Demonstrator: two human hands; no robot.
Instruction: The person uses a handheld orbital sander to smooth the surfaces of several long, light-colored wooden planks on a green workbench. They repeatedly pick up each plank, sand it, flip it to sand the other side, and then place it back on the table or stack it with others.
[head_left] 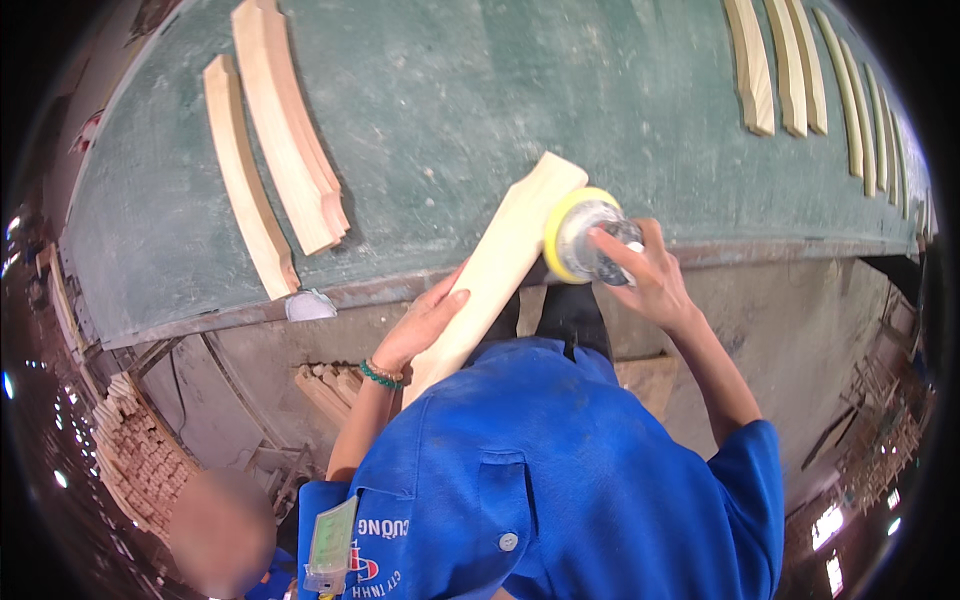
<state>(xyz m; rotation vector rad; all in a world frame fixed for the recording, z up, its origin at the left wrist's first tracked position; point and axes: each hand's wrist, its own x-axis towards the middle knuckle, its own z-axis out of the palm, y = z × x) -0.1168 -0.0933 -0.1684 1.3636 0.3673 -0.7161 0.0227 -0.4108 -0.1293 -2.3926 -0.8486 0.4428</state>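
Observation:
A pale wooden board (510,232) slants from my body up over the near edge of the green tabletop (450,110). My left hand (425,325) is closed around its left edge, with the thumb on the top face. My right hand (652,275) grips a round handheld sander (582,238) by its dark body. The sander is tipped on its side, and its yellow pad meets the board's right edge near the far end. The board's near end is hidden by my blue shirt.
Curved wooden pieces (285,130) lie at the table's left, by a whitish pad (311,306) on the near edge. Several more wooden strips (790,70) line the far right. Stacked wood (140,455) and another person (222,535) are at lower left.

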